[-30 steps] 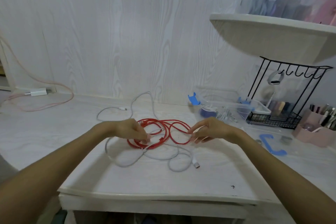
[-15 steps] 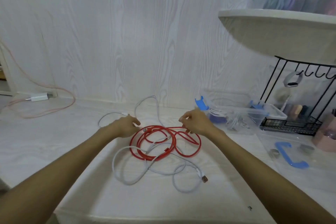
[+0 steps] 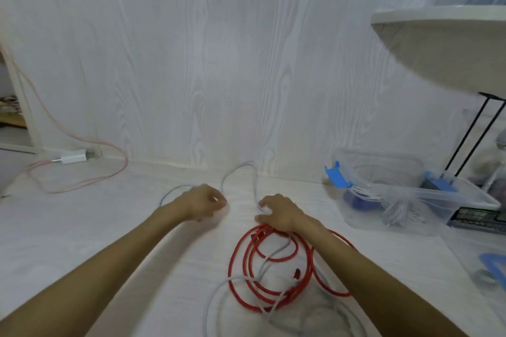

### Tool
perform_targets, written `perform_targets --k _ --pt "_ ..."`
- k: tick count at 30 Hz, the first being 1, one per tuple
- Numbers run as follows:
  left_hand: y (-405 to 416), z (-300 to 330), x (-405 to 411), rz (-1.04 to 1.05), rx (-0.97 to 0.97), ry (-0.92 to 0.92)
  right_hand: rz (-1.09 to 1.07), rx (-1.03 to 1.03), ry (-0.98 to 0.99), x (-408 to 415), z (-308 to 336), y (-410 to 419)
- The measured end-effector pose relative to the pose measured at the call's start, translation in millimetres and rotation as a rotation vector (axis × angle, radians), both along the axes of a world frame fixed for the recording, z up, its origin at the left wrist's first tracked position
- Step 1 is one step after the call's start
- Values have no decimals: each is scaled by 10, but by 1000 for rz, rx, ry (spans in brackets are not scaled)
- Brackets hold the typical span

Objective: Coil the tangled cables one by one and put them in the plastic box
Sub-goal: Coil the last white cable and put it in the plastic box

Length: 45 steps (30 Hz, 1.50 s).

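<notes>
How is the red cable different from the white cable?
The red cable is bright and thicker; the white cable is pale and thinner. The red cable lies in round loops; the white cable stretches up to the wall. Both lie tangled together on the table.

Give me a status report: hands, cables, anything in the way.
Left hand curled on the white cable's end, right hand pinching its far loop. Red cable tangled with it, not yet coiled. Clear plastic box open, white cables inside.
</notes>
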<state>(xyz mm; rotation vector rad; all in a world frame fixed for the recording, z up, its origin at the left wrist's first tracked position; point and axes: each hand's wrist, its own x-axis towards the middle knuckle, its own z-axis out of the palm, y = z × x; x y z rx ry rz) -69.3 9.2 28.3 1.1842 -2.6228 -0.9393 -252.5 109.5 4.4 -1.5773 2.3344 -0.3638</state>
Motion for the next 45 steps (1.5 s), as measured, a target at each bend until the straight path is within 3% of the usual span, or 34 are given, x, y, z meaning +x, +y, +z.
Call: perform_targets --k 2,3,7,11,15,17,19,22,24,27,30,32,34,37,39,42,45 --pt "-264 -26 57 147 -353 -103 -56 -159 21 13 14 -21" --pt "-382 -58 82 178 -394 -172 -90 -224 41 -4 54 -26" --pt "-633 -287 84 199 -361 -337 -256 -332 148 -287 328 61" --pt "-596 -333 83 211 -513 -134 -237 -61 238 -457 509 229" --pt "-379 -163 21 -1 -556 -357 -96 -342 167 -130 718 248" --pt "-221 -1 -35 -26 -538 -341 -26 -394 105 100 830 222" --pt "-85 243 -87 25 -328 -85 25 -335 9 312 917 230" --pt "107 727 -154 189 403 442 194 -81 18 512 1005 378" --pt "193 981 -116 221 668 594 265 -73 -34 577 1070 521" --pt "301 1170 -60 174 670 526 284 -325 -309 565 1260 748" --pt "493 1261 4 -18 251 241 299 -365 -225 446 1463 951" --pt "669 1293 16 -242 143 176 313 -384 -178 358 1584 1042" --pt "840 1312 6 -368 273 336 276 -450 -196 234 1709 1112" --pt "967 1283 -69 -330 702 741 160 -613 -291 17 1801 1183" --pt "1033 1265 -144 -367 910 893 69 -697 -422 -56 1756 1155" --pt "1059 1265 -283 -402 1020 1050 -41 -786 -645 9 1574 911" --pt "887 1206 -420 -341 1116 1232 -72 -738 -602 168 1320 465"
